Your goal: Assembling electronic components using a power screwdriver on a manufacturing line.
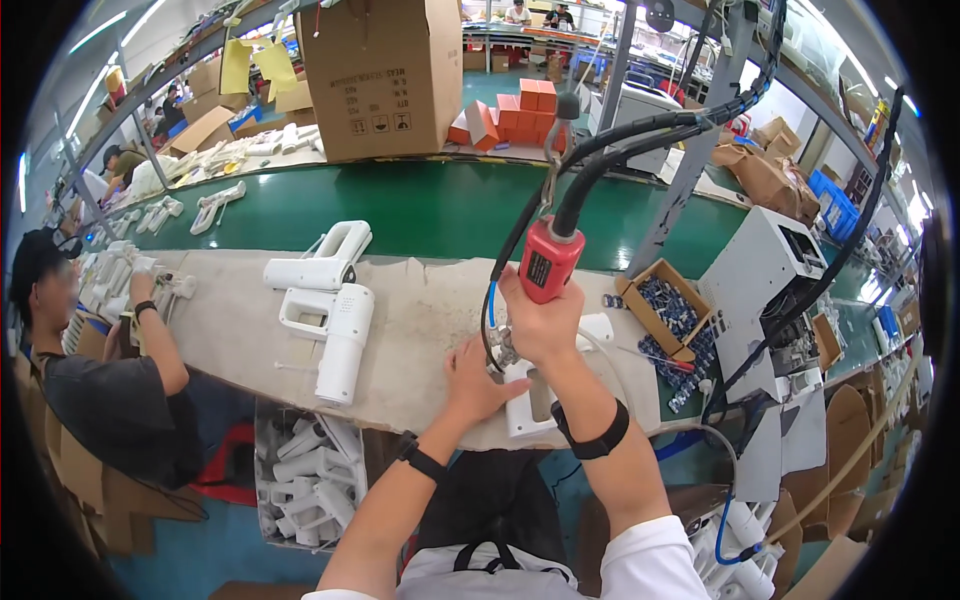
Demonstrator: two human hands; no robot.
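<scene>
My right hand (545, 318) is closed around a red electric screwdriver (550, 262), which hangs upright from a hook with a thick black cable. Beneath that hand lies a white appliance housing with a loop handle (528, 412), its inner parts partly exposed. The screwdriver's tip is hidden behind my right hand. My left hand (475, 382) grips the housing's left side, with the thumb on the white plastic and the fingertips near the inner parts. Two more white housings, one nearer (345, 340) and one farther (318, 262), lie to the left on the bench.
A cardboard tray of small dark-blue parts (668, 308) sits at right, beside a red-handled screwdriver (672, 364) and a white machine (765, 260). Behind the bench runs a green conveyor (420, 205). A co-worker (110, 390) sits at left; a crate of white housings (305, 480) stands below.
</scene>
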